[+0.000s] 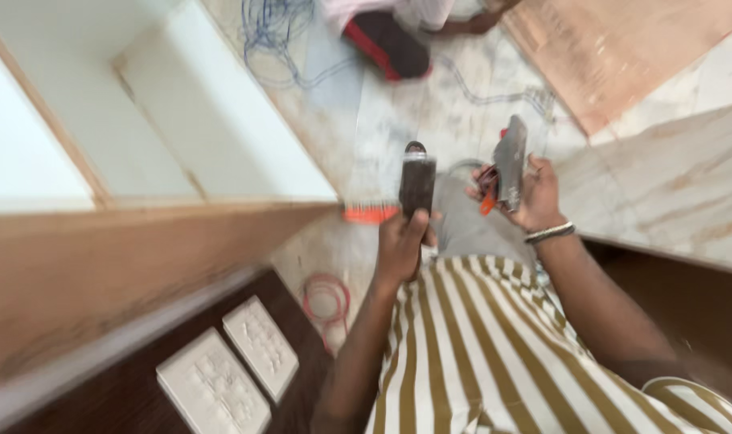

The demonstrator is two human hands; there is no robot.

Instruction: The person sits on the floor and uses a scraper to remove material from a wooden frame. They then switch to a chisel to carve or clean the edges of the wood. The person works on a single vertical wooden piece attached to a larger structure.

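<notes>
We see the left hand (pixel 400 241) closed around a dark, flat, rectangular tool (pixel 417 183), which stands upright above the fist. The right hand (pixel 530 195) grips a grey metal plate-like piece (pixel 511 159) together with some small red and orange parts (pixel 487 193); because of the blur we cannot tell what they are. A metal bracelet (pixel 549 233) sits on the right wrist. Both hands are raised above the marble floor (pixel 398 120), near each other but apart. Below them is the brown-and-white striped shirt (pixel 478 345). On the floor lie a blue wire tangle (pixel 273 32) and a red wire coil (pixel 327 296). At the lower left, two white square switch plates (pixel 237 370) are set side by side in a dark wooden panel (pixel 125 394).
</notes>
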